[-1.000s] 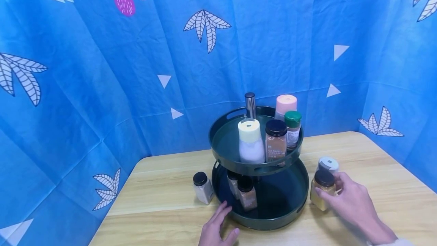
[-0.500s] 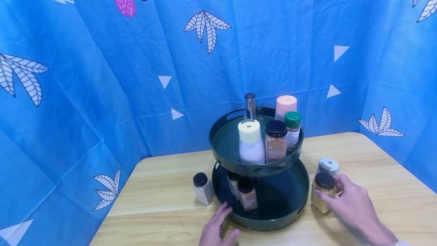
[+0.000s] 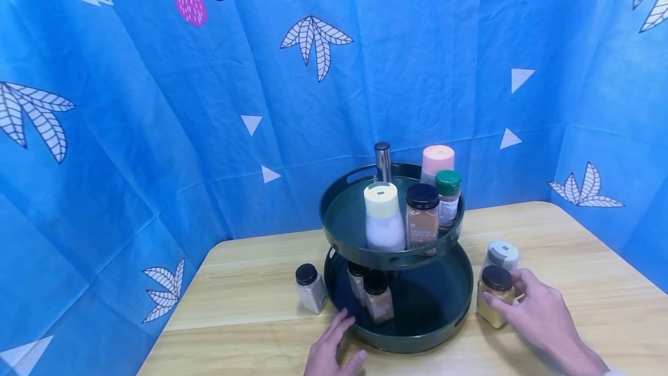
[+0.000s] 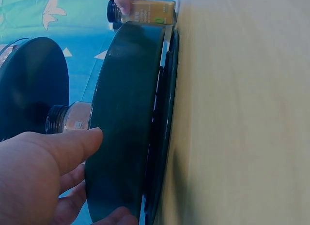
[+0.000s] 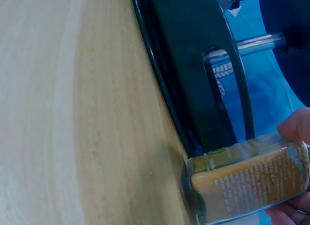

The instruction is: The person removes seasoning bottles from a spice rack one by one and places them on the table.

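Observation:
My right hand [image 3: 540, 309] grips a square spice jar [image 3: 493, 311] with yellow-brown powder and a black lid, thumb on one side and fingers behind. The jar stands upright at the table's surface, just right of the dark green two-tier tray [image 3: 412, 342]. Its printed side faces the right wrist camera, where the yellow jar [image 5: 252, 186] lies close to the tray's handle slot. My left hand [image 3: 334, 350] rests its straight fingers by the lower tier's front-left rim. In the left wrist view, the left thumb [image 4: 80, 145] lies along the tray wall.
Behind the held jar stands a white-capped container [image 3: 502, 253]. A black-lidded jar of pale powder [image 3: 311, 292] is left of the tray. Two small jars sit on the lower tier, including a brown one [image 3: 380, 306]. The upper tier bears several bottles, among them ground cinnamon [image 3: 421, 225].
The yellow jar in my right hand has shifted slightly toward the table's front, away from the white-capped container. My left hand has stayed at the tray rim.

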A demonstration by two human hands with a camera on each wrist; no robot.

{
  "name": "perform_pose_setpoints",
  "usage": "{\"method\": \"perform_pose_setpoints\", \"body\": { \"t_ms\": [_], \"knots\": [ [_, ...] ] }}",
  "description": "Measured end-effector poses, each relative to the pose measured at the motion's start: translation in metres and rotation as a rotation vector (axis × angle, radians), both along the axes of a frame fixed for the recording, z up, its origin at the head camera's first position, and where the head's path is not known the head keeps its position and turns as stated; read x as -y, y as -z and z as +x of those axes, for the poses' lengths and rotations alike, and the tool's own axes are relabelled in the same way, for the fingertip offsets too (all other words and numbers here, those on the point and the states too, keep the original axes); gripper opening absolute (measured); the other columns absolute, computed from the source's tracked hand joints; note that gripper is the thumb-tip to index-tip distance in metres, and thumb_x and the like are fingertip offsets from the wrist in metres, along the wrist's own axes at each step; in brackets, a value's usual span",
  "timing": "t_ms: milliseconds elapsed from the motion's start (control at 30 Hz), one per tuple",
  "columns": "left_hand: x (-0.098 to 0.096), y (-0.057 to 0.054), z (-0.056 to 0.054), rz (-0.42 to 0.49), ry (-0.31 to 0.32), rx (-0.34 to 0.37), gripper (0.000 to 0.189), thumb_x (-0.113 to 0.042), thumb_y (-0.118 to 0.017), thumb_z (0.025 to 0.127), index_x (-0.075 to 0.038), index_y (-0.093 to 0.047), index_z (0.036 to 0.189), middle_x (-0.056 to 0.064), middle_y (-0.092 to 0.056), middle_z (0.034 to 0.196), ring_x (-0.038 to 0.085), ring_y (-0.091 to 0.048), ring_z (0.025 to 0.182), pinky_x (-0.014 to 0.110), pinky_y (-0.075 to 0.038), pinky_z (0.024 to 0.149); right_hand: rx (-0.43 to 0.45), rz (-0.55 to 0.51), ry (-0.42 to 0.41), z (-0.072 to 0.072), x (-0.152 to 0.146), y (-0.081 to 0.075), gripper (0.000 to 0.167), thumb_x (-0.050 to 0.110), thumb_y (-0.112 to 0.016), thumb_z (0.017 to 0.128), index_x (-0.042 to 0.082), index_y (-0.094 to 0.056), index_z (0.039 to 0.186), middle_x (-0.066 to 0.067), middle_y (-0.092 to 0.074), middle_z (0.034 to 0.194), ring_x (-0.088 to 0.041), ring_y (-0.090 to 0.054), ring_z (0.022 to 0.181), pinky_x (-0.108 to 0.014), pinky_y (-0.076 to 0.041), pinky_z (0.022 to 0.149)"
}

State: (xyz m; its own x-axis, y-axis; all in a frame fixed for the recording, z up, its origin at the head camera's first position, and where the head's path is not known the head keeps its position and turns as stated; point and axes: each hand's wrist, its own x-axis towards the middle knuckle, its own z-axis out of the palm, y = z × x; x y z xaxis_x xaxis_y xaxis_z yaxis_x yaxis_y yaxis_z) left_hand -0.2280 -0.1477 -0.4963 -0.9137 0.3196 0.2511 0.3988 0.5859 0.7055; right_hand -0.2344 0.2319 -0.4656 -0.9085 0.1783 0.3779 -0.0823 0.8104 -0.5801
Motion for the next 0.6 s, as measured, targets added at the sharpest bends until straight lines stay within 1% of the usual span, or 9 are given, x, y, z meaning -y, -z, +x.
{"method": "perform_pose_setpoints", "body": {
  "t_ms": [167,433,600],
  "knots": [
    [0.0001,0.0000,0.0009,0.002,0.010,-0.028,0.054,-0.032,-0.068,0.089,0.000,-0.056,0.131,0.021,-0.046,0.143,0.045,-0.047,0.124,0.041,-0.053,0.089,0.016,-0.001,-0.004,-0.0006,-0.0007,0.0011,0.073,0.050,-0.079,0.075,-0.006,-0.054,0.114,-0.023,-0.065,0.095,-0.033,-0.060,0.082,-0.041,-0.049,0.059],
    [-0.0010,-0.0009,-0.0003,0.009,-0.001,0.013,0.054,-0.031,-0.069,0.088,0.000,-0.056,0.131,0.020,-0.045,0.144,0.044,-0.045,0.126,0.041,-0.053,0.091,0.015,-0.003,-0.004,-0.0013,-0.0013,0.0031,0.072,0.051,-0.079,0.075,-0.005,-0.054,0.113,-0.020,-0.066,0.094,-0.033,-0.060,0.081,-0.038,-0.048,0.058],
    [-0.0012,-0.0022,-0.0008,0.009,-0.001,0.019,0.055,-0.031,-0.068,0.088,0.000,-0.056,0.131,0.020,-0.045,0.144,0.045,-0.045,0.126,0.041,-0.053,0.090,0.027,-0.010,-0.011,-0.0009,-0.0024,0.0037,0.070,0.051,-0.079,0.075,-0.003,-0.053,0.112,-0.017,-0.066,0.093,-0.032,-0.060,0.082,-0.037,-0.048,0.058]
  ]
}}
